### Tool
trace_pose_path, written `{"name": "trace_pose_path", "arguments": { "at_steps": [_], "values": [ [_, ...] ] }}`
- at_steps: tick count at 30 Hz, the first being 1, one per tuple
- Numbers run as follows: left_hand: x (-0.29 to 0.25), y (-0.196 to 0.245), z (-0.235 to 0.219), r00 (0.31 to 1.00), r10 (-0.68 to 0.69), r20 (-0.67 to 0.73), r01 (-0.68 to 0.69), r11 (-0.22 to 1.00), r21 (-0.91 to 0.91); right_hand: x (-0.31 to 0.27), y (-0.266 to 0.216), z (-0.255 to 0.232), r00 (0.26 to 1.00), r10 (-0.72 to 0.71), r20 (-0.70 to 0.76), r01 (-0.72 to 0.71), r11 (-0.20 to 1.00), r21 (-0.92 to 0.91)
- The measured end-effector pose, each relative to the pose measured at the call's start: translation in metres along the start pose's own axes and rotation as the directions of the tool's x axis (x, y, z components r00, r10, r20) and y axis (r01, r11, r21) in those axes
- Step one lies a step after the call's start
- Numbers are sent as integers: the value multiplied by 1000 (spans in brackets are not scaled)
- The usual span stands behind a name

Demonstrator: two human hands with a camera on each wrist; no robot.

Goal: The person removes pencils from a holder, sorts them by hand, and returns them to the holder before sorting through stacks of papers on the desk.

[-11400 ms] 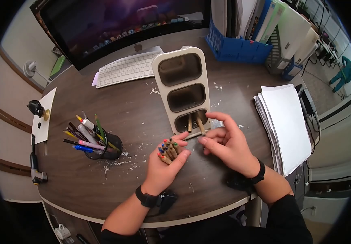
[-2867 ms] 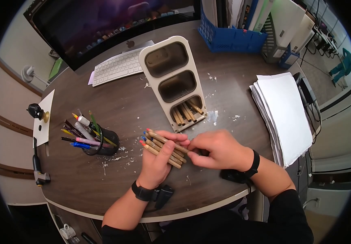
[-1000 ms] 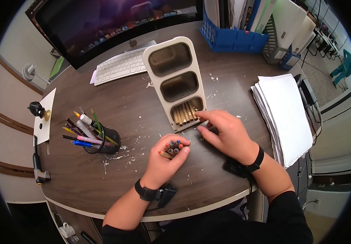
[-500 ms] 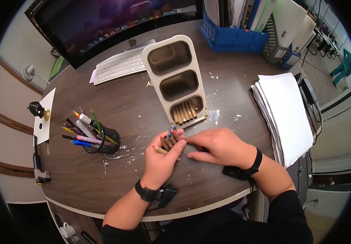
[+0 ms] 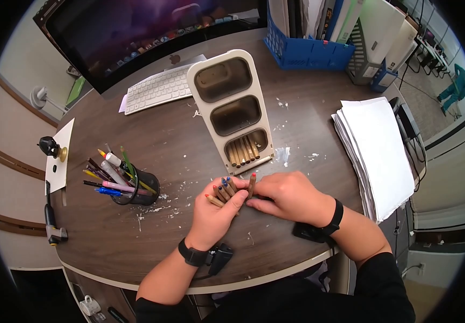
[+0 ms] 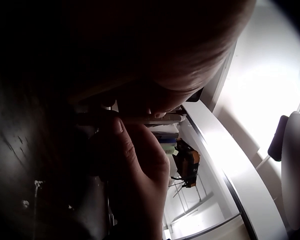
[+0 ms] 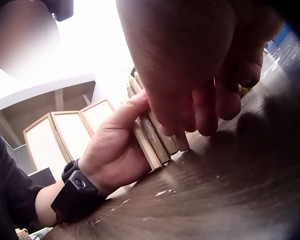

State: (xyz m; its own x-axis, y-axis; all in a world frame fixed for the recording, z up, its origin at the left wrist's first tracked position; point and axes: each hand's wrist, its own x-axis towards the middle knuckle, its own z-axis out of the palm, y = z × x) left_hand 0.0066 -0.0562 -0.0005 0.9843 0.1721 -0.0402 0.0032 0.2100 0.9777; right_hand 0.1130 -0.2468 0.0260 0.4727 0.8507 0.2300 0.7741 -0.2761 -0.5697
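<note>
In the head view my left hand [image 5: 211,215] grips a bundle of colored pencils [image 5: 223,192] with red and blue tips pointing up. Beside it, my right hand [image 5: 294,196] pinches one red-tipped colored pencil [image 5: 252,187], held upright just right of the bundle. Ahead of both hands lies a beige organizer [image 5: 224,141] with three compartments. Its nearest compartment holds several brown pencils [image 5: 243,151], laid side by side with their blunt ends toward me. The right wrist view shows the lower ends of the bundled pencils [image 7: 152,142] close over the desk.
A black mesh pen cup [image 5: 145,187] full of pens stands at left among white scraps. A stack of paper [image 5: 378,156] lies at right. Behind are a keyboard [image 5: 157,91], a monitor [image 5: 151,32] and a blue file rack [image 5: 310,53]. A black mouse [image 5: 308,231] sits by my right wrist.
The organizer's nearest compartment holds more pencils than 11.4 s ago. A second ago my right hand was at that compartment; it has come back to the bundle and now pinches a red-tipped pencil.
</note>
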Motion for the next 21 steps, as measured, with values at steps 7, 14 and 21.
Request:
{"name": "trace_pose_path", "arguments": {
  "at_steps": [7,14,21],
  "values": [
    [0,7,2,999,37,-20,-35,996,87,1,-8,-22,992,94,-80,-96,995,-20],
    [2,-7,-4,995,87,-58,-77,984,158,0,0,-37,933,283,-223,-305,950,-71],
    [3,-2,0,997,44,-68,-40,997,62,6,7,-16,858,275,-434,-271,960,72]
  ]
}}
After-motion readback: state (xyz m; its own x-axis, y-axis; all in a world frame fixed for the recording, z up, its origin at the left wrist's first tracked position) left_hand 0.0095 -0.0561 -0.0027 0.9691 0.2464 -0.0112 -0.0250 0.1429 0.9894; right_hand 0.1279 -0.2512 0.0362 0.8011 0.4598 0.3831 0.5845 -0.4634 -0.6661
